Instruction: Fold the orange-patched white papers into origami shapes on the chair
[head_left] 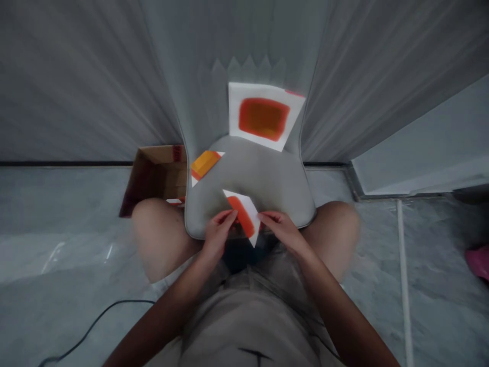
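Note:
A folded piece of white paper with an orange-red patch [243, 216] is held in the air over the front edge of a grey chair seat [267, 183]. My left hand [220, 230] pinches its left edge between thumb and fingers. At its right edge, my right hand [283, 228] grips the paper the same way. Farther back on the seat, to the left, lies a folded orange-yellow paper piece [206, 164] with white corners. A white sheet with a red-orange square [264, 118] leans at the back of the seat, against the backrest.
An open cardboard box [153, 173] stands on the floor left of the chair, with a small white and red piece [174, 202] near its edge. Grey curtains [76, 81] hang behind. A black cable [110, 305] runs across the floor; a pink object [478, 262] lies far right.

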Demonstrator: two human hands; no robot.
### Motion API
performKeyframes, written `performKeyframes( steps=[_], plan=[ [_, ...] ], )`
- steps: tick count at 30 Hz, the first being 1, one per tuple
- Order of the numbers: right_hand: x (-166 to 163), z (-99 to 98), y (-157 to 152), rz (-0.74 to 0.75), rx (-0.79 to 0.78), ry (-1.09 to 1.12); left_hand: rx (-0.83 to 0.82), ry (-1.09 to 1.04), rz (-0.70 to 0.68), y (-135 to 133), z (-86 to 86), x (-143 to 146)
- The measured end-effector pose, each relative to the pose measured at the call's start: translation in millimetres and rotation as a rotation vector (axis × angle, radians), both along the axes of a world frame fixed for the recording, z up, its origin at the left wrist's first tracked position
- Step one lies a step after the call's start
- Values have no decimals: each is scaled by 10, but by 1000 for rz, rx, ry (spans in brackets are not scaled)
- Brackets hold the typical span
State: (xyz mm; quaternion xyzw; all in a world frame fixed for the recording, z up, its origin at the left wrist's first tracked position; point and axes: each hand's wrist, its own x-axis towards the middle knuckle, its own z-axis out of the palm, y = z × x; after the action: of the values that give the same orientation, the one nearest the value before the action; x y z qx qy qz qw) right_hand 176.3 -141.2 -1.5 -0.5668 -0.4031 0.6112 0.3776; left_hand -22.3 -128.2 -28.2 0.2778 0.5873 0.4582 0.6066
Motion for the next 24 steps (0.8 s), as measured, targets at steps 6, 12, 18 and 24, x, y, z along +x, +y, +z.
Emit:
performKeyframes(
  steps=[6,12,18,24],
  plan=[
    [-4,16,28,-47,-28,11,-13,-16,-19,54,5,33],
    [-54,138,123,-104,-24,-85,42,-3,-126,285,28,-191],
    [-420,183,703,-344,22,-63,115,-100,-12,453,-133,-393],
    [-1112,195,1736,-404,76,51,351,208,-98,450,-122,-443]
  ],
)
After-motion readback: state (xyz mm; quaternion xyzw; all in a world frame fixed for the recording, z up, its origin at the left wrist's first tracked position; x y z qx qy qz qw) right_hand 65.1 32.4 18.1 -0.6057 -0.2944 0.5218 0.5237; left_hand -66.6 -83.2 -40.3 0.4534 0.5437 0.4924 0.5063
